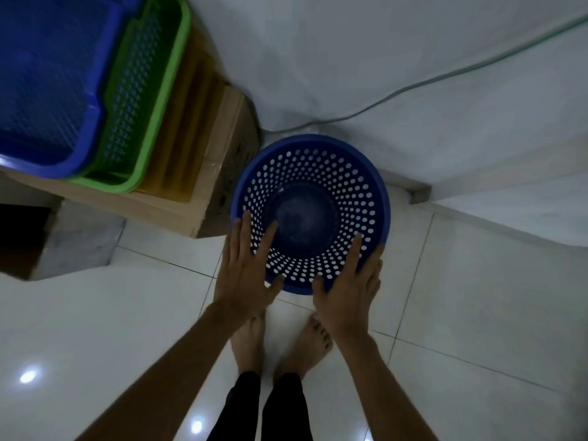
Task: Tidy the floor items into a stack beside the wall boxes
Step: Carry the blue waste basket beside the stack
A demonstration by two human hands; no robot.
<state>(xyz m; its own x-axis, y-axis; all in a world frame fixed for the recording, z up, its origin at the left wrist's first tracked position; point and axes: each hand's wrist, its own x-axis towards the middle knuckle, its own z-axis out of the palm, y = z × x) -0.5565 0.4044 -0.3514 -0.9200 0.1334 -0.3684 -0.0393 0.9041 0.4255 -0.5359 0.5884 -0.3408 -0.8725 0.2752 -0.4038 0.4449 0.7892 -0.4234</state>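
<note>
Our left hand (245, 268) and right hand (348, 286) are both spread flat, fingers open, over the near rim of the round blue basket (310, 214); they look to be resting on it or just above it, and neither grips anything. Around them, from the biggest thing down: the tiled floor (477, 313) and the white wall (350, 58) meeting in a corner, then the cardboard boxes (197, 160) against the wall on our left, carrying a blue crate (47, 90) nested in a green crate (149, 100). The basket stands upright on the floor in that corner, just beside the boxes, its perforated side and dark bottom facing us. A thin cable (445, 76) runs down the wall behind it. We judge the basket to be at its stacking spot, so this is the end of a placement. Next we should let go, check it sits steady, and fetch whatever remains to nest inside.
</note>
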